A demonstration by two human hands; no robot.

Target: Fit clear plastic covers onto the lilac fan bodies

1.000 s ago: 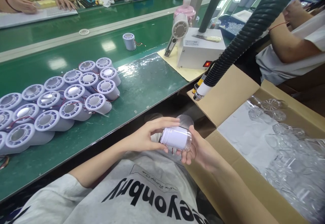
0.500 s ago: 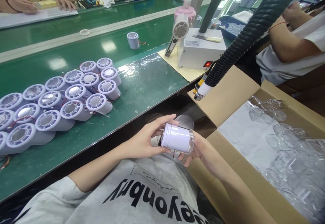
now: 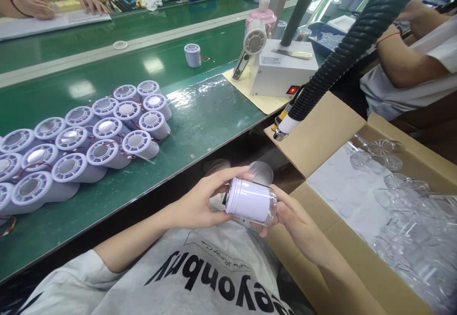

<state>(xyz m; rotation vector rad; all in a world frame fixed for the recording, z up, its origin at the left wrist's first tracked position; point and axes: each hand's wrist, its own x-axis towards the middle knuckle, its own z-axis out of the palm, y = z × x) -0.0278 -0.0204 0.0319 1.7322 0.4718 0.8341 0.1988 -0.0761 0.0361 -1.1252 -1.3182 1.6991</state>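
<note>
In front of my shirt, both hands hold a lavender cylindrical housing (image 3: pixel 249 201) lying on its side. My left hand (image 3: pixel 202 200) wraps its ridged left end, thumb below and fingers above. Over the right end fits a clear plastic cover (image 3: pixel 272 206), gripped by the thumb and fingers of my right hand (image 3: pixel 291 215). The far sides of the fingers are hidden behind the housing. Rows of similar lavender housings (image 3: pixel 102 152) with silver round centres and thin wires stand on the green table to the left.
An open cardboard box (image 3: pixel 330 136) with many clear plastic covers (image 3: pixel 410 229) sits at right. Above it hangs a black hose-covered tool (image 3: pixel 280 134). A single housing (image 3: pixel 193 56) stands on the green belt, near a white box (image 3: pixel 282 72) with a red switch. Two other people work nearby.
My right hand has shifted its grip on the clear cover, its thumb now showing at the cover's end. The housing has tilted slightly. The lone housing on the belt has moved a little right.
</note>
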